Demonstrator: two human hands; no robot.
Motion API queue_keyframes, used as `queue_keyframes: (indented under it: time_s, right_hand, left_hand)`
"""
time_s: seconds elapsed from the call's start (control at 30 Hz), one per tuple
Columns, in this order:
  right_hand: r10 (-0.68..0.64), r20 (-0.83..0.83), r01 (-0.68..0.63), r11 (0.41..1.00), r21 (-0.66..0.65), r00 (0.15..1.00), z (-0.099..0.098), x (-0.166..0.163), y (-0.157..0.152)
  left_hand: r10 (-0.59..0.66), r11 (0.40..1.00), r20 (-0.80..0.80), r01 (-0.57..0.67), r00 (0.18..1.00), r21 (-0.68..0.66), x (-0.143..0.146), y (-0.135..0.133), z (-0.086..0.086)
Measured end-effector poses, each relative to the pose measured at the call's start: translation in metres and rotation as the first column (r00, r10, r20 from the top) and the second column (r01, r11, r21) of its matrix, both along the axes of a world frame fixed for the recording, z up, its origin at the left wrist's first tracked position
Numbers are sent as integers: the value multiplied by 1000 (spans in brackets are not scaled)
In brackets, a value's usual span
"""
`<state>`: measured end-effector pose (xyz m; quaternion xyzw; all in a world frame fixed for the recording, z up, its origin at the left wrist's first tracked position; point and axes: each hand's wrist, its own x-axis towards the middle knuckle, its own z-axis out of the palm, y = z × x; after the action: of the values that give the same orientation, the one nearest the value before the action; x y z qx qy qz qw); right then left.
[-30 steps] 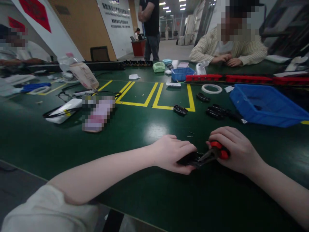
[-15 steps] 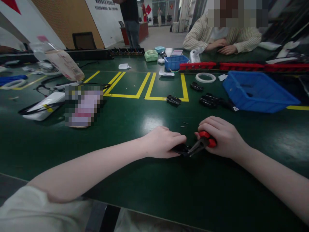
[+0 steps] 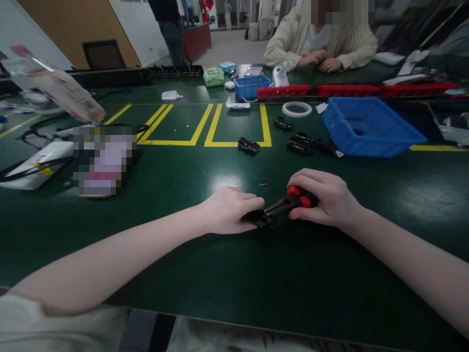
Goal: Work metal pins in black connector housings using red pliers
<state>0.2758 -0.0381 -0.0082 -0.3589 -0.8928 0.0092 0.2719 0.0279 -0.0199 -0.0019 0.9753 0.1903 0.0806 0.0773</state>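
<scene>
My left hand (image 3: 232, 209) is closed around a small black plastic part (image 3: 264, 220), whose right end sticks out past the fingers. My right hand (image 3: 324, 198) grips red-handled long-nose pliers (image 3: 284, 204) with dark jaws pointing left. The jaw tips meet the black part at its upper edge; whether they pinch anything there is too small to tell. Two thin metal pins (image 3: 264, 182) lie on the green table just beyond my hands. Farther off rest similar black parts: one (image 3: 248, 144) on the yellow tape line, others (image 3: 302, 143) beside the blue bin.
The blue bin (image 3: 373, 127) stands at the right, with a roll of white tape (image 3: 296, 109) left of it. At the left are a blurred phone-like object (image 3: 106, 164), a bottle (image 3: 69, 93) and cables. A co-worker in a striped sleeve (image 3: 282, 46) sits opposite, hands together.
The pliers have swung from pointing steeply down-left to lying flatter, and their tips now meet the upper edge of the black part. The whole view has shifted slightly to the right.
</scene>
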Motion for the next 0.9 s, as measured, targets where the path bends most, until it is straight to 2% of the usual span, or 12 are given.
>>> queue_keyframes:
  time_s: [0.17, 0.37, 0.9]
  right_hand:
    - [-8, 35, 5, 996, 84, 999, -1, 0, 1]
    - [-27, -48, 27, 1000, 2, 998, 1, -4, -1]
    - [43, 22, -44, 998, 33, 999, 5, -7, -1]
  left_hand:
    - [-10, 999, 13, 10, 1000, -35, 0, 1, 0]
    - [-34, 999, 26, 34, 999, -13, -2, 0, -2]
    - [-66, 997, -30, 67, 997, 25, 0, -1, -1]
